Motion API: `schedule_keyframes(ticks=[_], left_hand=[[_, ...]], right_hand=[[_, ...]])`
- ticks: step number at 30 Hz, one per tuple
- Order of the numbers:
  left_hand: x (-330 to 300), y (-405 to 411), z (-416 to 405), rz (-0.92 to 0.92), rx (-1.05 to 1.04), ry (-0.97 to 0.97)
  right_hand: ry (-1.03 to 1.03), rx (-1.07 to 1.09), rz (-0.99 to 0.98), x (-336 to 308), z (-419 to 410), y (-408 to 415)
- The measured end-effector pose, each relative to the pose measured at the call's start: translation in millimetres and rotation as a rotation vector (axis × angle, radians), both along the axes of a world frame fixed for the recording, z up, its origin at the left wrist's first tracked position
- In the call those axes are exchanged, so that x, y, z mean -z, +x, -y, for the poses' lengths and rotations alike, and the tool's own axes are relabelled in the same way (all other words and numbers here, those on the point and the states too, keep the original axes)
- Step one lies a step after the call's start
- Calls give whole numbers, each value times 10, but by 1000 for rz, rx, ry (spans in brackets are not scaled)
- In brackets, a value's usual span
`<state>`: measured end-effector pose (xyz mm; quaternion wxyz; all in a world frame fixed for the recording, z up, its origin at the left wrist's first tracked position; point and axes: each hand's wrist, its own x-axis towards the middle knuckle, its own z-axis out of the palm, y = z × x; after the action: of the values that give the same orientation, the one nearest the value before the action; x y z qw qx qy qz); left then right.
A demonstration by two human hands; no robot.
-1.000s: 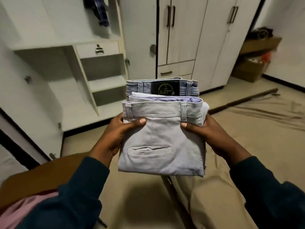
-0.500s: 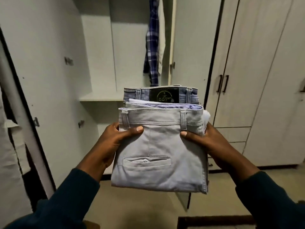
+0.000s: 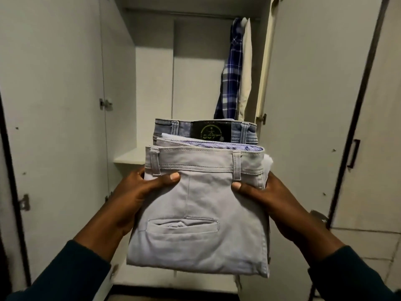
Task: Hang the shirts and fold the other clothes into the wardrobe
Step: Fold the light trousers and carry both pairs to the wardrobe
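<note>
I hold a stack of folded trousers in front of the open wardrobe. Light grey trousers (image 3: pixel 201 213) lie on top, with blue jeans (image 3: pixel 173 130) bearing a black label under them at the far end. My left hand (image 3: pixel 138 196) grips the stack's left side, thumb on the waistband. My right hand (image 3: pixel 271 203) grips the right side the same way. Inside the wardrobe a blue checked shirt (image 3: pixel 231 77) and a cream shirt (image 3: pixel 246 72) hang at the right. A white shelf (image 3: pixel 128 158) sits just beyond the stack, partly hidden by it.
The wardrobe's left door (image 3: pixel 54 127) and right door (image 3: pixel 303 105) stand open on either side of me. A closed wardrobe door with a dark handle (image 3: pixel 353 154) is at the far right. A lower shelf edge (image 3: pixel 152 276) shows under the stack.
My view has swung from the floor and lower shelves up to the hanging compartment, and I have come closer to the wardrobe. Both hands keep the same grip on the stack.
</note>
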<state>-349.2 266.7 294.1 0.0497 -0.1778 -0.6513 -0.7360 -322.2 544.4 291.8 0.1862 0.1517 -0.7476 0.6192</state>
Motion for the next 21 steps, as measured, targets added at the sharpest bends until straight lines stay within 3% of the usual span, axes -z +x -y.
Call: schedule_keyframes(ticks=[21], left_hand=[[-745,-3599,760,-174,-167,-69]], right_hand=[[2,-125,-121,-656,755,-4007]])
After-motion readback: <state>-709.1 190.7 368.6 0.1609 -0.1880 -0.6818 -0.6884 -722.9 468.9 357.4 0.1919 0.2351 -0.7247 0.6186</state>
